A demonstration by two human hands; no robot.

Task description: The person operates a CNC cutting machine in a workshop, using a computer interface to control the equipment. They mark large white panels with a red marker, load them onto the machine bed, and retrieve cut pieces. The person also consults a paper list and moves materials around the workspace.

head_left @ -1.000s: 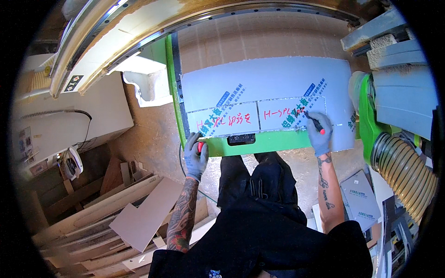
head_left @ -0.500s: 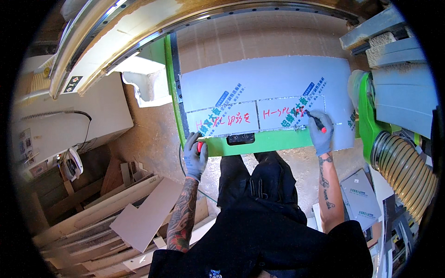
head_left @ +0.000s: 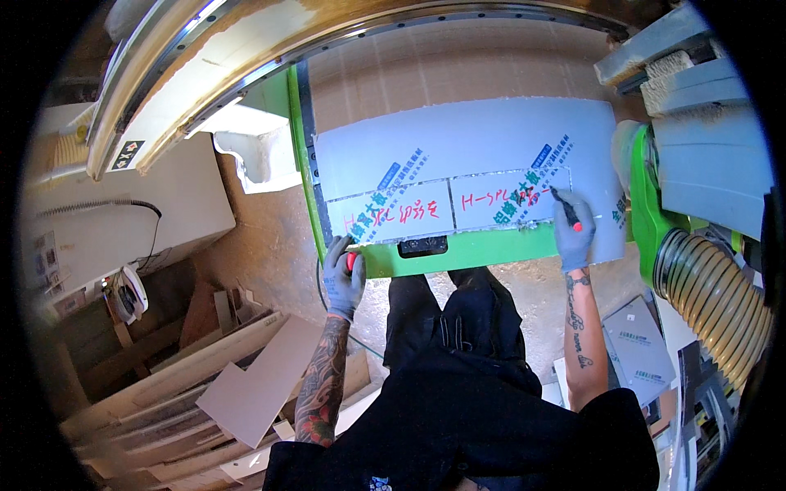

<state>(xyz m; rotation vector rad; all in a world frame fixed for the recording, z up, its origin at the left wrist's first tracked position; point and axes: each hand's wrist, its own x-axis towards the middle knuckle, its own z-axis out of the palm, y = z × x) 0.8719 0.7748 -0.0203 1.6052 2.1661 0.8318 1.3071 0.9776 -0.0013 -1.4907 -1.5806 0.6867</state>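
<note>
My right hand (head_left: pixel 573 245), in a grey glove, grips a black marker (head_left: pixel 566 208) with a red end. The marker's tip is on or just above a white board (head_left: pixel 467 135), at the right end of a line of red handwriting. Dark cut lines mark out two rectangles along the board's near part, each with red writing over printed blue and green marks. At the board's near left corner my gloved left hand (head_left: pixel 342 286) is closed round a small red cap (head_left: pixel 352 261), its fingertips at the board's edge.
The board lies on a green-framed machine bed (head_left: pixel 491 250). A rail gantry (head_left: pixel 270 49) crosses the far side. On the right stand a green hood (head_left: pixel 647 213) and a ribbed hose (head_left: pixel 708 299). Wood offcuts (head_left: pixel 180 409) pile up at lower left; more panels (head_left: pixel 639 352) lean at lower right.
My right hand has moved slightly right with the marker, and a further red stroke shows at the end of the writing. My left hand has stayed nearly in place.
</note>
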